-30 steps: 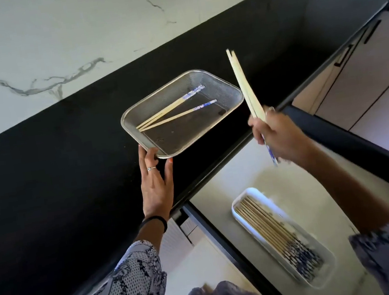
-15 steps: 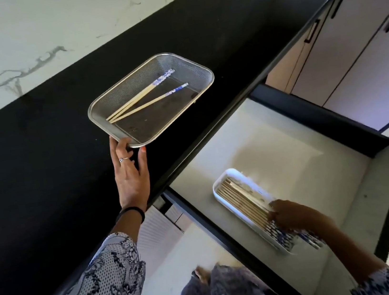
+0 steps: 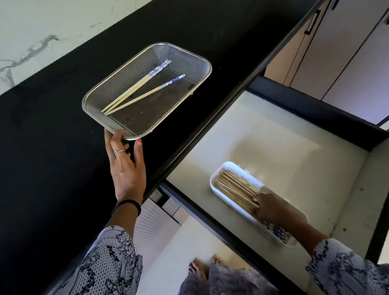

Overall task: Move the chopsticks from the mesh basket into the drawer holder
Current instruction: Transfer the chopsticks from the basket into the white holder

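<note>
Chopsticks (image 3: 141,89) remain in the mesh basket (image 3: 183,57) at eleven o'clock; the left hand (image 3: 127,171), grip spread, steadies its rim. The right hand (image 3: 276,211) presses the bundle (image 3: 234,189) into the drawer holder (image 3: 219,169) at five o'clock, tidying it; I cannot tell whether its grip pinches anything.

Three wooden chopsticks (image 3: 140,90) with blue-patterned ends lie flat in the steel mesh basket (image 3: 189,58) near the bench's front edge. A white oblong holder (image 3: 219,169), packed with chopsticks lying side by side, sits in the open drawer (image 3: 286,134).

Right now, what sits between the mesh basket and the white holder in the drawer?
In the head view, only bare black countertop, its front edge and pale drawer floor lie between the mesh basket and the white holder.
</note>
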